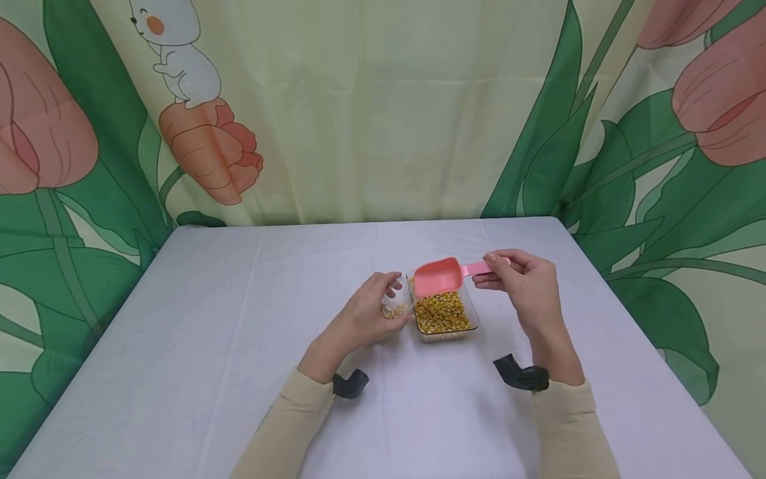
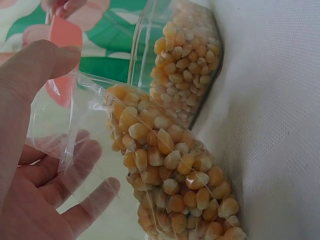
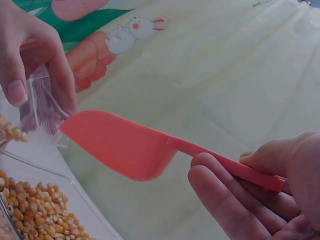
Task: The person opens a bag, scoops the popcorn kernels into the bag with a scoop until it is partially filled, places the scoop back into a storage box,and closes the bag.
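Observation:
My right hand (image 1: 529, 286) grips the handle of a pink scoop (image 1: 439, 277) between thumb and fingers. Its bowl tilts over the back of a glass container (image 1: 450, 337) of yellow corn kernels (image 1: 443, 315), with its tip at the mouth of a clear plastic bag (image 3: 42, 107). No kernels show in the bowl. Around the bag's upper edge, my left hand (image 1: 362, 311) has its thumb on one side and spread fingers on the other, holding the mouth apart. Corn kernels (image 2: 172, 167) fill the lower part of the bag, which stands beside the container.
A white cloth (image 1: 251, 346) covers the table. Behind it hangs a curtain (image 1: 383, 120) printed with tulips, leaves and a rabbit on a carrot. Dark straps (image 1: 526, 378) sit at both wrists, next to beige sleeves.

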Tool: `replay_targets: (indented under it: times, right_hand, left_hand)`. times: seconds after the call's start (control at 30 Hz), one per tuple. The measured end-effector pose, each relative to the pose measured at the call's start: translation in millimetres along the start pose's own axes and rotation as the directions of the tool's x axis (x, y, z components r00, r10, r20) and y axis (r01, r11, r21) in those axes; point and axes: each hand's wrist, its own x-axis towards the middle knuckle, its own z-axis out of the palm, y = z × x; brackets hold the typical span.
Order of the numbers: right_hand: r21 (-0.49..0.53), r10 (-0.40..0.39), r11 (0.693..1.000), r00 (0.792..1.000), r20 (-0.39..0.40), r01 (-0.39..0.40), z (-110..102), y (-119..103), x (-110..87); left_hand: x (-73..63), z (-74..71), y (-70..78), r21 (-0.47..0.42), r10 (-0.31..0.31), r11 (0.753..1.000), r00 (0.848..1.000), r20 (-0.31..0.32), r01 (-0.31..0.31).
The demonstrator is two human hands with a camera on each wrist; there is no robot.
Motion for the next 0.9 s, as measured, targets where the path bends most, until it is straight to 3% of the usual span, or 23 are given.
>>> replay_targets:
  times: [0.3, 0.6, 0.9]
  right_hand:
    - [0.031, 0.018, 0.999, 0.999, -0.035, -0.017, -7, 5, 2.8]
    - [-0.067, 0.067, 0.995, 0.996, -0.052, -0.07, -7, 12, 5.4]
    - [-0.224, 0.115, 0.966, 0.991, -0.07, -0.128, -6, 16, 6.5]
  left_hand:
    - [0.0, 0.8, -1.7, 0.013, 0.008, 1.0, 1.0, 0.007, -0.009]
    - [-0.2, 1.0, -1.4, -0.002, 0.004, 1.0, 1.0, 0.01, -0.004]
    - [-0.7, 1.2, -1.3, 0.002, 0.0, 1.0, 1.0, 0.005, 0.0]
